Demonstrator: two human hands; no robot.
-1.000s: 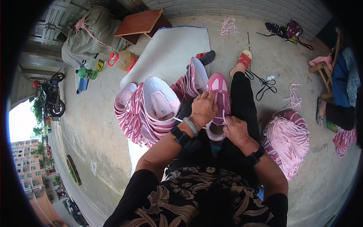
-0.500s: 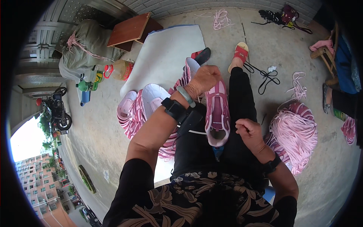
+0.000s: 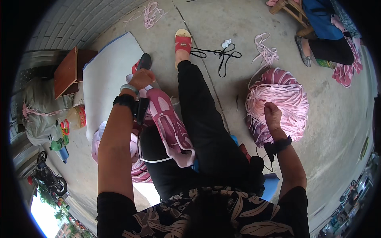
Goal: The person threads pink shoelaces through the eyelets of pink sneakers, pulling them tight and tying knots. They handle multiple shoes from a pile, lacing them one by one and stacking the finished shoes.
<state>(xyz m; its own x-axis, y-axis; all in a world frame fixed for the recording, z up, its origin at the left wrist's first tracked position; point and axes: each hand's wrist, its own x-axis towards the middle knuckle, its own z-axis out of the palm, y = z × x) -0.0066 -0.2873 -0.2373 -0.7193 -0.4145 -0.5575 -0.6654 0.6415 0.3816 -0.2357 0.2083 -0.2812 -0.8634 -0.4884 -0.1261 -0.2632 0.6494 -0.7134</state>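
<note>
A pink mesh shoe upper point(image 3: 171, 123) with a white-edged collar rests on my thighs, toe pointing away and leftward. My left hand point(image 3: 142, 78) is closed in a fist beside its toe; what the fingers hold, if anything, is hidden. My right hand point(image 3: 272, 114) is over a big bundle of pale pink shoelaces point(image 3: 291, 97), thumb and fingers pinched together against the strands. The pinched lace itself barely shows. Beside my left thigh, more striped pink uppers point(image 3: 139, 168) are stacked, partly behind my left arm.
A white sheet point(image 3: 107, 71) lies on the concrete at left, near a brown wooden board point(image 3: 66, 72) and a bottle point(image 3: 76, 116). Loose pink laces point(image 3: 265, 51) and a black cord point(image 3: 222, 59) lie ahead. Another person's leg point(image 3: 329, 50) is at upper right.
The view has swung to the right. My right hand has moved from beside my thigh out to the lace bundle. The shoe upper stays on my lap, with my left fist near its toe.
</note>
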